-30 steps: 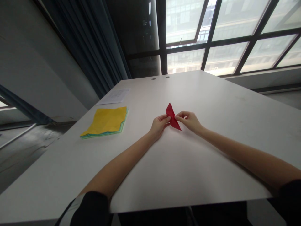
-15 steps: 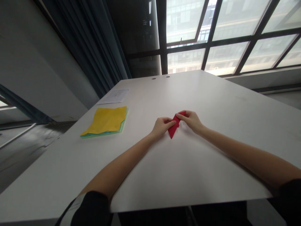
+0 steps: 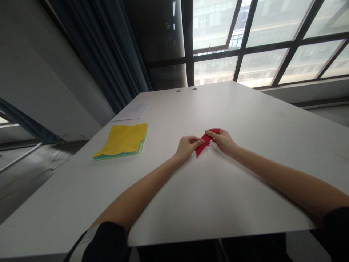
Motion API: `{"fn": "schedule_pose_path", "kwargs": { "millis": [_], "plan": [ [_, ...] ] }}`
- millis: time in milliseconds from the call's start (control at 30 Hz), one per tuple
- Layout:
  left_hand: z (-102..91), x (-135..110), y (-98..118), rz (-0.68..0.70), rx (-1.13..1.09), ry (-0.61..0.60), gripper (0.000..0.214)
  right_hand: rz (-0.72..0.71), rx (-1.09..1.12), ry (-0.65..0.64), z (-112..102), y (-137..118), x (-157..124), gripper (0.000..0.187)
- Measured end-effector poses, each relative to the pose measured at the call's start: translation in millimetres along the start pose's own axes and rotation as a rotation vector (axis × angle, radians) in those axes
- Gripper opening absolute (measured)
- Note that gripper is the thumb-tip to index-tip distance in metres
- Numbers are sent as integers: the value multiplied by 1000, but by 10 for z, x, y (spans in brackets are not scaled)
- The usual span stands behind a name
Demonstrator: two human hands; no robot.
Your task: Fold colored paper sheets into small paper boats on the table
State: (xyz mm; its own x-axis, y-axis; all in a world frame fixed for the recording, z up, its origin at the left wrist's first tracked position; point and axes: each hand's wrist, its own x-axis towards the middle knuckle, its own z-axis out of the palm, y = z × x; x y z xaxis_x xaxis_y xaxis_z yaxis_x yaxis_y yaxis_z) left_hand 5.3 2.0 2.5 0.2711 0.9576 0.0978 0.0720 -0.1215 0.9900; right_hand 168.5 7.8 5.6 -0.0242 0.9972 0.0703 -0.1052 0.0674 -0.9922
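A small folded piece of red paper [image 3: 204,141] is held between both hands, just above the white table. My left hand [image 3: 187,146] pinches its left part, thumb on top. My right hand [image 3: 224,141] grips the upper right part, with the thumb lying across the paper and a red tip showing beyond it. One pointed end hangs down toward me below the left thumb. The fingers underneath the paper are mostly hidden.
A stack of coloured paper [image 3: 125,139], yellow on top with blue and green edges beneath, lies to the left on the white table [image 3: 174,196]. Behind it is a printed white sheet [image 3: 132,111]. A dark blue curtain [image 3: 109,51] and windows stand beyond the table.
My right hand has shifted slightly right, and the red paper has turned to lie flatter, with its lower point a little higher and further left. My left hand has barely moved.
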Motion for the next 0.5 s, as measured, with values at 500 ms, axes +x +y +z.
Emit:
{"fn": "schedule_pose_path", "kwargs": {
  "millis": [500],
  "plan": [
    [1,-2,56,-32,24,0,25,-31,37,-56,-11,-22,0,31]
  ]
}}
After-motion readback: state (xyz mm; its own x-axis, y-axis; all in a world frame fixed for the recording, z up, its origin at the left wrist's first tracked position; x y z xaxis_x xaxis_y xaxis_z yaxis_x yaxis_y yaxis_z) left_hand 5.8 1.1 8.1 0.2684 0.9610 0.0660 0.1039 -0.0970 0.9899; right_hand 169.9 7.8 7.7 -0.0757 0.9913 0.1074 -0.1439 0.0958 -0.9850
